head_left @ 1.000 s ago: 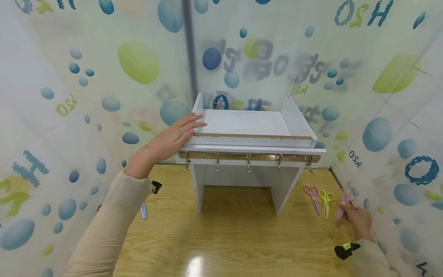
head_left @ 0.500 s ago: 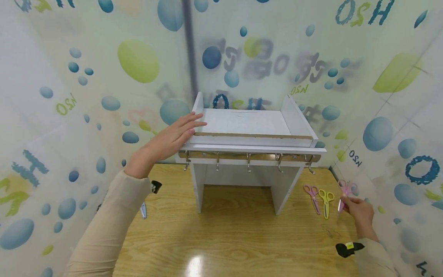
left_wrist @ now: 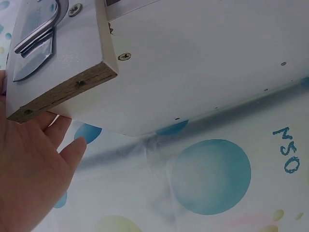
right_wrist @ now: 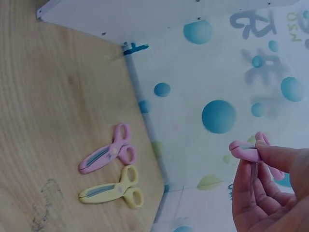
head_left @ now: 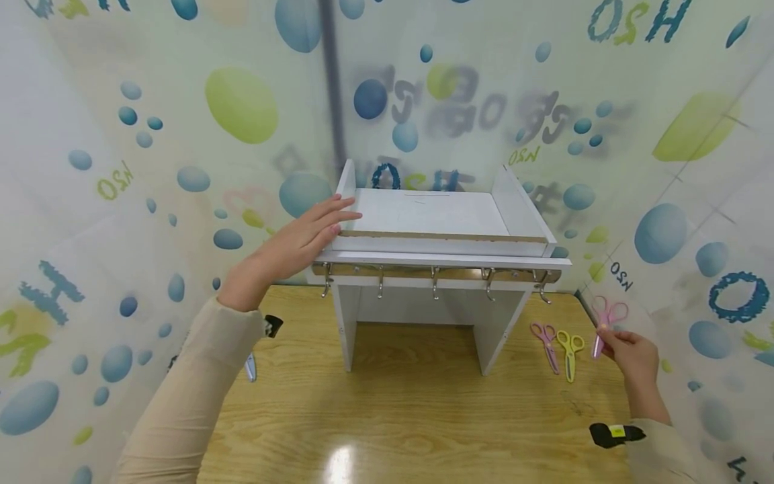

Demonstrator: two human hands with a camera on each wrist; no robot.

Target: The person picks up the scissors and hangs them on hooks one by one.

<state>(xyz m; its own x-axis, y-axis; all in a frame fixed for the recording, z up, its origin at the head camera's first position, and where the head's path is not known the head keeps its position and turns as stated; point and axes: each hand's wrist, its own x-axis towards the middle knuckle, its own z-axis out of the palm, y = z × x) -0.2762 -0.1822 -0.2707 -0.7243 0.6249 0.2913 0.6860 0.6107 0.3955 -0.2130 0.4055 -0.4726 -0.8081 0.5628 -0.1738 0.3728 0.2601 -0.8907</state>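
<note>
Your right hand (head_left: 633,351) has thumb and fingers clamped on a pair of pink scissors (head_left: 609,314), pinching them around the blade part, with the finger loops pointing up and away from you. You have them raised off the desk (head_left: 417,423), by its right edge. Around that wrist sits a black strap (head_left: 613,435) with a yellow patch, over a beige sleeve.

Just to the left of your right hand, a second pair of pink scissors (head_left: 547,348) lies flat, and yellow scissors (head_left: 570,356) lie right beside it, both with loops toward the wall. Faint dark scribbles mark the wood near them.

Your left hand (head_left: 299,238) has its fingers straight and slightly apart, resting against the left side of the white shelf unit (head_left: 438,246). That unit stands upright on the desk, between your hands, with five metal hooks (head_left: 435,284) along its front rail. A pale blue object (head_left: 250,368) shows partly beside your left sleeve. Further out, the wall covering (head_left: 242,107) carries blue and green spots and lettering.
</note>
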